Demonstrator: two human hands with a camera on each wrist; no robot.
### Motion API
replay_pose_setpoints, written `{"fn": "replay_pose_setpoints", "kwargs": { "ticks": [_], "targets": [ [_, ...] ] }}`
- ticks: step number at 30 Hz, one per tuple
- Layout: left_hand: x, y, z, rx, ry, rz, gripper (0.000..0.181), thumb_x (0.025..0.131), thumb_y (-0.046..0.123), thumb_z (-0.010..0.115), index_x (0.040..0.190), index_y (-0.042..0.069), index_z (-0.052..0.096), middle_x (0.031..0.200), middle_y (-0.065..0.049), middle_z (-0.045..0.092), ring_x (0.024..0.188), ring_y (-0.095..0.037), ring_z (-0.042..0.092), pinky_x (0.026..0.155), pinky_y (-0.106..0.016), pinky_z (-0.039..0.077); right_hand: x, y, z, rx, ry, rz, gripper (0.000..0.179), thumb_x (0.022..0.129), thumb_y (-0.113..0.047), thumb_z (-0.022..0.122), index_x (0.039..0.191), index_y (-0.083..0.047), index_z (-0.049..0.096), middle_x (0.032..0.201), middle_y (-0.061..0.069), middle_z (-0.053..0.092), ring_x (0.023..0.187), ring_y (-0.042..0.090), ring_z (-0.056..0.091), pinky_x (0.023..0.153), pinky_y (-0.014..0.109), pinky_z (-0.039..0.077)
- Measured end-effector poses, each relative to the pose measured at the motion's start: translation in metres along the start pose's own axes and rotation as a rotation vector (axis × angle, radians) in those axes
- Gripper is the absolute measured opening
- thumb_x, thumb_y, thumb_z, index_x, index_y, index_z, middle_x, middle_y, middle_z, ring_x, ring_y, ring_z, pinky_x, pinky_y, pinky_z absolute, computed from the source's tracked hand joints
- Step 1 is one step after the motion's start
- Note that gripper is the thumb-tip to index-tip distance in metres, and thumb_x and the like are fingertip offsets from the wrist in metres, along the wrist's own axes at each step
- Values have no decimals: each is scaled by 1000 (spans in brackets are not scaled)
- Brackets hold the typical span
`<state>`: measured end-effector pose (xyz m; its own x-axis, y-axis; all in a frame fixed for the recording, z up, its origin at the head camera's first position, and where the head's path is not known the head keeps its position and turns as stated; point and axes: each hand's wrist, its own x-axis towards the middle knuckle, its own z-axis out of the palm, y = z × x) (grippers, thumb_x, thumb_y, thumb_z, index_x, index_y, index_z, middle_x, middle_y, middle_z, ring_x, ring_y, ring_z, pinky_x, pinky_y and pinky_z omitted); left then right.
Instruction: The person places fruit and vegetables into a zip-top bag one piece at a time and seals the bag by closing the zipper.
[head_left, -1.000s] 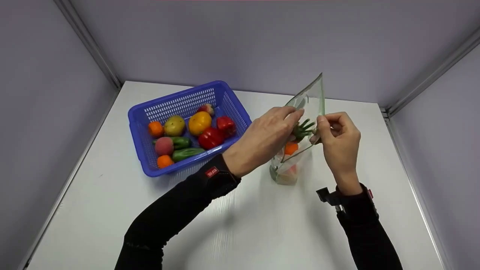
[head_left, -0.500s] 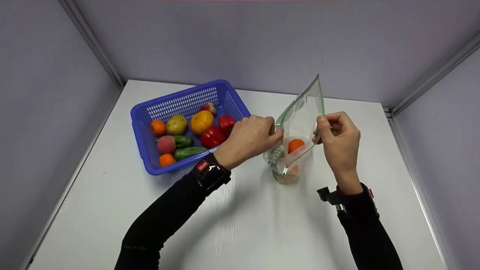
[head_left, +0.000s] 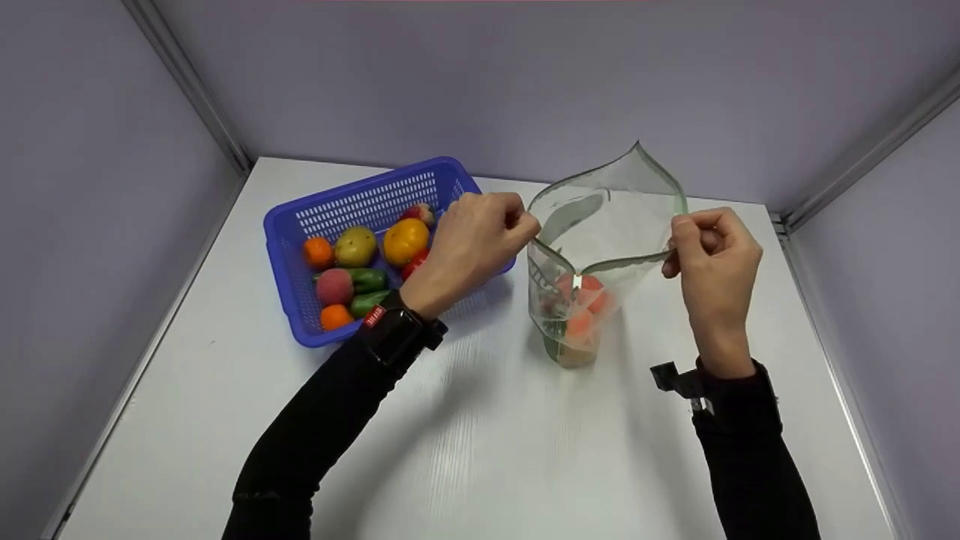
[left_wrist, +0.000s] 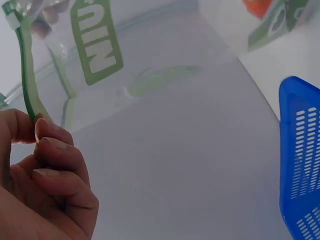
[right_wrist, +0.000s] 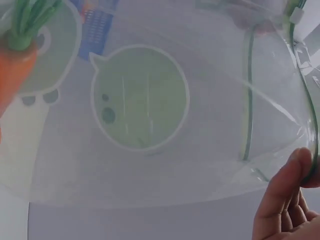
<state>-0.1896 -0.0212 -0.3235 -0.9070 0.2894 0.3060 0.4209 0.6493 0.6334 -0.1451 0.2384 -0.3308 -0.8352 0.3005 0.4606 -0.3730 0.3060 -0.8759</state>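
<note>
A clear zip bag (head_left: 626, 262) with a green-edged mouth stands on the table, its mouth spread wide. My left hand (head_left: 480, 232) pinches the left side of the rim between thumb and forefinger. On the opposite side, my right hand (head_left: 716, 262) pinches the rim too. The white slider (head_left: 577, 281) sits at the front of the mouth, between both hands. Orange-red pieces show through the lower bag wall. In the right wrist view, a carrot (right_wrist: 17, 62) with green leaves is seen through the printed plastic.
Left of the bag, a blue basket (head_left: 345, 190) holds several fruits and vegetables, including a yellow one (head_left: 406, 241), a peach (head_left: 334, 286) and a pear-like green fruit (head_left: 355, 247). My left forearm overlaps its front right corner. Grey walls enclose the white table (head_left: 525, 465).
My left hand has come out of the bag mouth and taken hold of the left rim. Both hands have moved apart, widening the mouth. The green leaves have dropped lower into the bag.
</note>
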Motion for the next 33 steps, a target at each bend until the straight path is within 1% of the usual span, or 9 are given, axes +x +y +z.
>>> {"fn": "replay_pose_setpoints", "kwargs": {
  "ticks": [3, 7, 13, 16, 19, 23, 27, 30, 33],
  "targets": [
    [-1, -3, 2, -14, -35, 11, 26, 100, 23, 54, 75, 16, 58, 65, 3, 50, 61, -18, 52, 56, -28, 35, 0, 0, 4, 3, -28, 1, 12, 100, -9, 65, 92, 0, 67, 63, 6, 62, 46, 14, 55, 47, 22, 48],
    [-4, -5, 6, -30, -103, 39, 42, 108, 44, 47, 83, 14, 61, 69, 2, 50, 64, -18, 53, 58, -29, 36, -3, 2, 8, -9, -73, -5, 14, 100, -10, 65, 93, 1, 67, 61, 7, 61, 45, 15, 55, 48, 23, 49],
    [1, -19, -2, 9, -92, 55, 52, 109, 58, 36, 86, 17, 60, 75, 1, 50, 71, -18, 54, 64, -31, 39, -5, 2, 5, -15, -75, -6, 14, 100, -11, 65, 93, 1, 67, 60, 7, 61, 45, 16, 54, 49, 23, 49],
    [5, -36, -9, 37, -101, 20, 55, 108, 60, 33, 86, 16, 58, 76, 0, 48, 71, -19, 52, 64, -32, 38, -5, 2, 1, -12, -67, 6, 14, 100, -11, 65, 93, 2, 66, 61, 7, 61, 45, 15, 54, 49, 23, 49],
    [8, -57, -14, 63, -151, -52, 57, 108, 61, 35, 90, 14, 62, 81, -3, 53, 76, -21, 54, 66, -33, 42, -7, 4, -2, -2, -52, 23, 14, 100, -10, 65, 93, 2, 66, 61, 8, 61, 46, 15, 54, 49, 23, 50],
    [5, -89, -18, 156, -277, -186, 53, 106, 57, 47, 116, 11, 71, 108, -9, 63, 95, -25, 59, 82, -39, 53, -8, 6, -6, 0, -42, 34, 13, 99, -10, 65, 94, 2, 66, 62, 8, 61, 46, 16, 54, 50, 22, 50],
    [-1, -122, -20, 197, -377, -280, 53, 104, 49, 57, 134, 6, 65, 125, -13, 63, 105, -30, 58, 90, -45, 54, -10, 7, -6, -19, -44, 24, 14, 100, -11, 65, 95, 2, 66, 62, 9, 62, 46, 16, 54, 51, 23, 50],
    [-4, -144, -22, 194, -393, -282, 50, 103, 37, 62, 137, 0, 63, 131, -17, 62, 114, -33, 58, 99, -48, 50, -13, 7, -5, -33, -48, 18, 14, 100, -11, 64, 96, 2, 66, 62, 8, 62, 46, 16, 55, 51, 23, 51],
    [-8, -160, -23, 218, -407, -233, 45, 101, 23, 66, 140, 0, 61, 138, -20, 59, 124, -36, 55, 108, -51, 45, -15, 7, -4, -40, -53, 15, 15, 101, -11, 64, 96, 2, 66, 63, 8, 63, 47, 15, 55, 51, 22, 51]
  ]
}}
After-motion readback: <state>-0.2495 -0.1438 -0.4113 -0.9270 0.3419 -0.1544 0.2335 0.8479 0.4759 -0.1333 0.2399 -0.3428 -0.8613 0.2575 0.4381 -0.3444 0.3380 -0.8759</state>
